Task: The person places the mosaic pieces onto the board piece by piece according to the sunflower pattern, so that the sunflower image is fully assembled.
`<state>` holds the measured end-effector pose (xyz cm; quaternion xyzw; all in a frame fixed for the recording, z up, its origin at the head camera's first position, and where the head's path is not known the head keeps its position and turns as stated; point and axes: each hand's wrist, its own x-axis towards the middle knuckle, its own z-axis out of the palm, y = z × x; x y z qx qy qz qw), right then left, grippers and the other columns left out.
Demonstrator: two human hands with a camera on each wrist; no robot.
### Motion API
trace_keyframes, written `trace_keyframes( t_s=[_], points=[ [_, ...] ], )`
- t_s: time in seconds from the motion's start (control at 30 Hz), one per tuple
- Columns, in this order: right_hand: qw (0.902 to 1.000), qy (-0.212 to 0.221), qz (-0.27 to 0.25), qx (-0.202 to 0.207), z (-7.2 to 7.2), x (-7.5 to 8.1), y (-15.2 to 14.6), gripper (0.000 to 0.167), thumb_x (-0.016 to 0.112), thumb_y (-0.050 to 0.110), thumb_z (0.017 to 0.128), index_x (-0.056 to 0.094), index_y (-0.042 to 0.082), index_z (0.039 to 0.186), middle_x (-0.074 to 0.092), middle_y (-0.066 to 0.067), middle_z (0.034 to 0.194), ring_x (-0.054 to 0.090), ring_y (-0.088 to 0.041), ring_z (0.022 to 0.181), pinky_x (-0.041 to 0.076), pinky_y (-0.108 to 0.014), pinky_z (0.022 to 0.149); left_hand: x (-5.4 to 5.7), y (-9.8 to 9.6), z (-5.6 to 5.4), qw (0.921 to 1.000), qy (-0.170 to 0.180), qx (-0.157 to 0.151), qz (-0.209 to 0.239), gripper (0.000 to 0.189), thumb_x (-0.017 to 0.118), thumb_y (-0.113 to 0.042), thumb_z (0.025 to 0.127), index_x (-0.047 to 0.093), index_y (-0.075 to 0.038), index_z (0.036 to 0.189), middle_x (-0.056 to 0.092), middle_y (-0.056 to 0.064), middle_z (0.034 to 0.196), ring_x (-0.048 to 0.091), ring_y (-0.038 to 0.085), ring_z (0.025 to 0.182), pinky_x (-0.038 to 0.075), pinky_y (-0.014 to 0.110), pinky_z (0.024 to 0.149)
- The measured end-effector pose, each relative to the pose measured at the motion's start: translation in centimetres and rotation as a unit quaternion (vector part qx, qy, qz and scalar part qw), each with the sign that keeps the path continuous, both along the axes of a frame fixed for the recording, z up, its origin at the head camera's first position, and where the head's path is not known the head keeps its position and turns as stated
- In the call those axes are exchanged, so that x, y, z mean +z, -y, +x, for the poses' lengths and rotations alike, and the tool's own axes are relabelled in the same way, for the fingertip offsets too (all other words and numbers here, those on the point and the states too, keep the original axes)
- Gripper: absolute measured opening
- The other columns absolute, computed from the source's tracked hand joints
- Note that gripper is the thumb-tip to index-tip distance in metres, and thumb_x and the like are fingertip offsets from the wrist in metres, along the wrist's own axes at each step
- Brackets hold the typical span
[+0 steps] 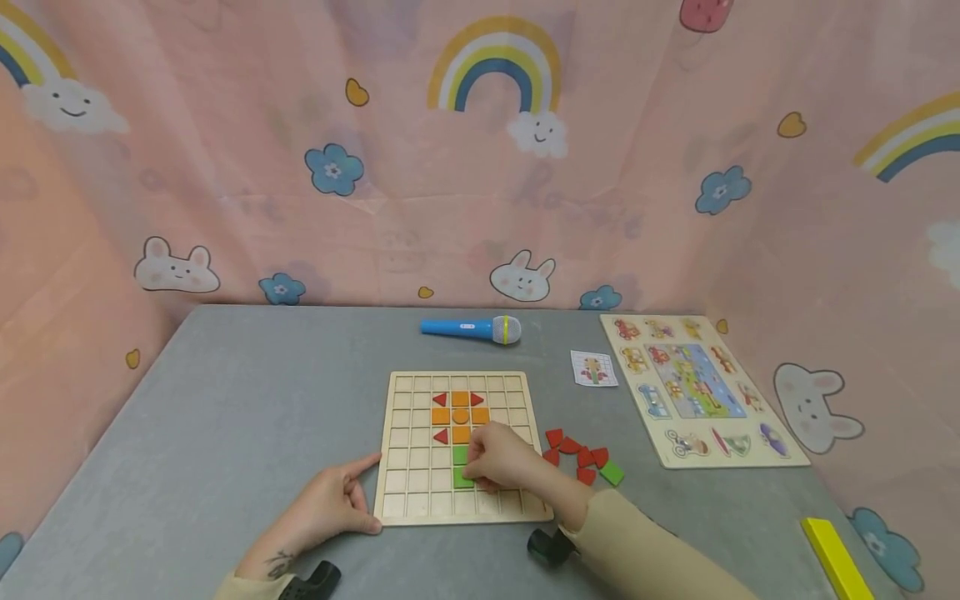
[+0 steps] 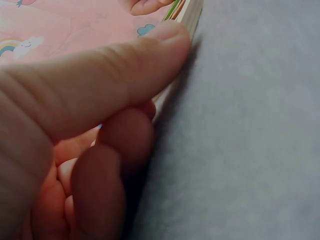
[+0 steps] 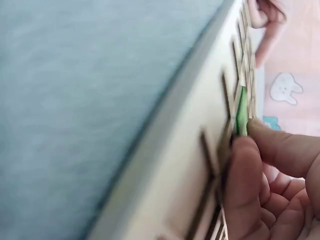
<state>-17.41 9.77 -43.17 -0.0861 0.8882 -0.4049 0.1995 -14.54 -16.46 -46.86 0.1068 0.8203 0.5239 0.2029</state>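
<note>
A wooden grid board (image 1: 408, 482) lies on the table in the head view. My left hand (image 1: 326, 504) touches its left side, thumb at the near corner and index finger higher up the edge; the thumb (image 2: 145, 60) looms large in the left wrist view. Over the board, my right hand (image 1: 498, 457) pinches a green square tile (image 1: 461, 479) between thumb and finger, low in a cell of the middle column. Another green square (image 1: 459, 455) sits just above it. Farther up are orange squares (image 1: 460, 435) around an orange circle (image 1: 460, 416), with red triangles (image 1: 441, 436) at three corners.
Right of the board lie several loose red pieces (image 1: 570, 446) and a green square (image 1: 612, 473). Behind them are a small pattern card (image 1: 594, 369) and a picture puzzle board (image 1: 652, 433). A blue toy microphone (image 1: 461, 328) lies behind; a yellow block (image 1: 836, 558) is at front right.
</note>
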Motion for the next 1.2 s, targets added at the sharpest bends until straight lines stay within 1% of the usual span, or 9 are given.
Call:
trace_keyframes(
  t_s=[0.13,0.3,0.4,0.5,0.63,0.83,1.0,1.1,1.2],
  points=[
    [0.9982,-0.054,0.027,-0.001,0.0,0.8,-0.9,0.021,0.071,0.008,0.077,0.056,0.008,0.063,0.047,0.002,0.052,0.044,-0.011,0.046,0.035,-0.023,0.044,0.1,-0.1,0.0,1.0000,0.001,0.002,-0.004,0.101,0.085,-0.003,0.054,0.032,0.007,0.140,0.059,0.005,0.057,0.049,0.012,0.047,0.039,0.026,0.043],
    [0.9890,-0.109,0.078,-0.062,-0.3,3.0,-4.9,0.009,0.067,0.009,0.081,0.064,0.007,0.072,0.055,0.000,0.064,0.048,-0.013,0.058,0.039,-0.027,0.052,0.1,-0.2,-0.1,1.0000,0.002,0.001,-0.006,0.101,0.085,-0.004,0.055,0.033,0.006,0.140,0.059,0.005,0.057,0.050,0.012,0.047,0.038,0.026,0.043],
    [0.9783,-0.120,0.137,-0.099,0.1,3.1,-8.4,0.006,0.065,0.008,0.082,0.066,0.002,0.083,0.061,-0.005,0.074,0.054,-0.016,0.067,0.045,-0.031,0.059,0.2,-0.2,-0.1,1.0000,0.004,0.002,-0.007,0.101,0.085,-0.004,0.055,0.033,0.006,0.140,0.059,0.005,0.057,0.050,0.012,0.047,0.038,0.026,0.043],
    [0.9629,-0.102,0.220,-0.118,0.9,2.5,-11.6,0.016,0.065,0.011,0.081,0.065,-0.001,0.092,0.063,-0.008,0.083,0.056,-0.019,0.073,0.047,-0.037,0.064,0.2,-0.2,-0.1,1.0000,0.008,0.004,-0.005,0.101,0.085,-0.004,0.055,0.033,0.006,0.140,0.059,0.004,0.057,0.049,0.012,0.047,0.038,0.026,0.043],
    [0.9468,-0.052,0.292,-0.125,2.3,1.4,-14.2,0.019,0.069,0.017,0.078,0.065,0.001,0.087,0.059,-0.005,0.077,0.051,-0.019,0.068,0.043,-0.036,0.059,0.2,-0.1,-0.1,1.0000,0.008,0.004,-0.001,0.100,0.085,-0.003,0.055,0.032,0.007,0.140,0.059,0.004,0.057,0.049,0.011,0.047,0.037,0.025,0.043],
    [0.9443,-0.022,0.301,-0.132,3.3,0.8,-14.9,0.022,0.073,0.017,0.076,0.069,0.000,0.091,0.063,-0.006,0.080,0.052,-0.019,0.070,0.046,-0.040,0.066,0.1,-0.1,0.0,1.0000,0.007,0.000,-0.001,0.100,0.085,-0.004,0.055,0.032,0.007,0.140,0.059,0.004,0.058,0.049,0.011,0.048,0.037,0.025,0.043],
    [0.9466,-0.048,0.280,-0.152,3.6,1.4,-14.3,0.013,0.071,0.015,0.077,0.062,0.005,0.076,0.055,-0.003,0.069,0.048,-0.018,0.063,0.039,-0.033,0.056,0.1,-0.1,0.0,1.0000,0.010,-0.002,-0.001,0.101,0.085,-0.005,0.056,0.032,0.006,0.140,0.059,0.004,0.058,0.049,0.011,0.048,0.037,0.025,0.043],
    [0.9579,-0.076,0.222,-0.165,3.8,1.9,-12.7,0.009,0.069,0.013,0.077,0.064,0.006,0.080,0.053,-0.002,0.065,0.047,-0.015,0.059,0.036,-0.029,0.052,0.2,-0.1,0.0,0.9999,0.014,0.001,0.000,0.101,0.085,-0.004,0.056,0.031,0.006,0.140,0.059,0.005,0.058,0.049,0.011,0.047,0.037,0.025,0.043],
    [0.9747,-0.081,0.117,-0.172,3.8,2.1,-10.1,0.010,0.068,0.009,0.077,0.067,0.005,0.086,0.055,-0.002,0.063,0.047,-0.014,0.055,0.038,-0.027,0.050,0.4,-0.2,0.0,0.9999,0.014,0.007,-0.003,0.101,0.085,-0.004,0.055,0.032,0.006,0.140,0.059,0.005,0.057,0.048,0.011,0.046,0.036,0.025,0.042]
  ],
)
